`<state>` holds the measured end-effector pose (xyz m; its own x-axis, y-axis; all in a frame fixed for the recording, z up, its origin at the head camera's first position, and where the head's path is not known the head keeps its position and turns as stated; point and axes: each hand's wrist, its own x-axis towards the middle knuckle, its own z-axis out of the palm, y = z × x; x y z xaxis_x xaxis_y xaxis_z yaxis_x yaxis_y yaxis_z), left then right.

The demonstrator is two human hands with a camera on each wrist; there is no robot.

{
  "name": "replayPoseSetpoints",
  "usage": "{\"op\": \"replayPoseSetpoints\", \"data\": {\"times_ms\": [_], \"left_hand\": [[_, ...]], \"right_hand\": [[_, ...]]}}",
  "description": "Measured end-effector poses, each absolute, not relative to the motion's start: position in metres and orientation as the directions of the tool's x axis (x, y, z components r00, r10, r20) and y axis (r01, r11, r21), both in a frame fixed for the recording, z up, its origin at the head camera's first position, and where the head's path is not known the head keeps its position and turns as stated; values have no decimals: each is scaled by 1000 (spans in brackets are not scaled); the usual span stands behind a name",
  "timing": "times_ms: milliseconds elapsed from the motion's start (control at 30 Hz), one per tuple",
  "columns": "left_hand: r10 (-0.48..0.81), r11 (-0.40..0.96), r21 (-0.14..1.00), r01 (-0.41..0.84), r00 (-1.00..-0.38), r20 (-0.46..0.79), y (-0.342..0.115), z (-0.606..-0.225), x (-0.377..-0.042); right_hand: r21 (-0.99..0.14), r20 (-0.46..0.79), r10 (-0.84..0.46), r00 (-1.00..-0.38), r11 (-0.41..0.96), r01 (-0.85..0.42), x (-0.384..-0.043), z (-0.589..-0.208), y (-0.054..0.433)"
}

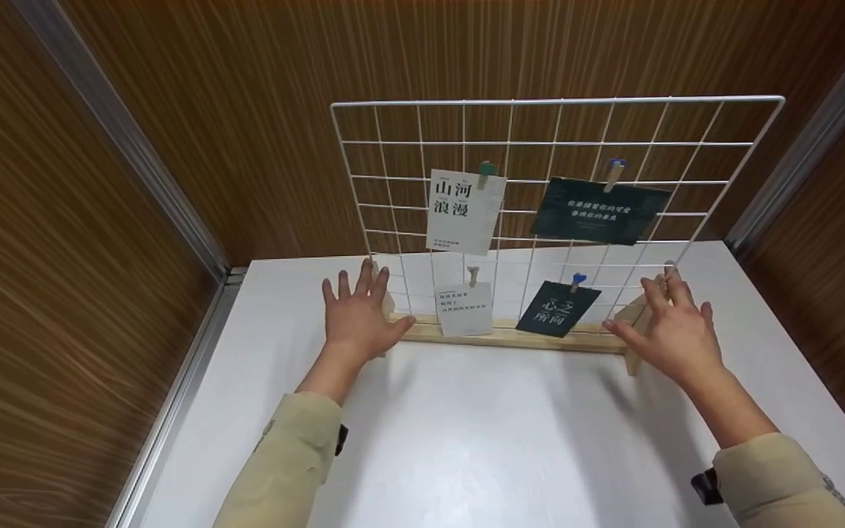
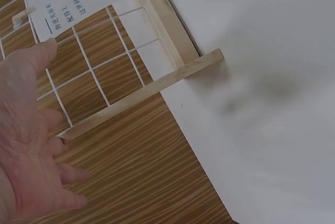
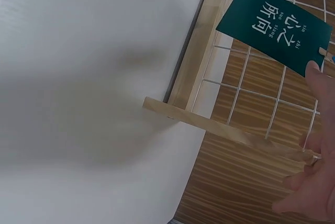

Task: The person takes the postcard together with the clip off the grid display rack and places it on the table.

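A white wire grid rack [image 1: 558, 100] stands in a wooden base [image 1: 422, 334]. My left hand [image 1: 356, 317] is at the rack's left side, fingers spread and thumb pointing inward; its fingers meet the top of the wooden end piece [image 2: 141, 96]. On the other side, my right hand [image 1: 683, 339] touches the right end piece [image 3: 230, 132] with extended fingers. Clothespins clip several cards to the grid: a tall white card [image 1: 464, 227], a wide dark green card [image 1: 591, 227], a small white card [image 1: 466, 323] and a tilted dark green card [image 1: 558, 308].
The rack stands towards the back of a white table [image 1: 466, 433]. Wood-grain panels [image 1: 246, 132] rise behind and at both sides, with metal trim [image 1: 136, 154] along the left corner.
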<state>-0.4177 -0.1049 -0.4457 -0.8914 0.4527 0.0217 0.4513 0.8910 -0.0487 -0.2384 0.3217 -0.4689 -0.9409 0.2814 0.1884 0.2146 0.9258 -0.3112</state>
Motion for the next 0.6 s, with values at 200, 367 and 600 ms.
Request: {"op": "replayPoseSetpoints", "data": {"times_ms": [200, 367, 600], "left_hand": [[462, 887, -36, 461, -886, 40, -106, -447, -418], [475, 880, -46, 473, -879, 47, -107, -448, -418], [488, 873, -52, 486, -870, 67, -108, -450, -419]], "right_hand": [[-311, 199, 291, -936, 924, 221, -238, -470, 321], [-293, 207, 288, -935, 930, 222, -238, -470, 320], [-276, 220, 288, -932, 935, 223, -236, -470, 320]]}}
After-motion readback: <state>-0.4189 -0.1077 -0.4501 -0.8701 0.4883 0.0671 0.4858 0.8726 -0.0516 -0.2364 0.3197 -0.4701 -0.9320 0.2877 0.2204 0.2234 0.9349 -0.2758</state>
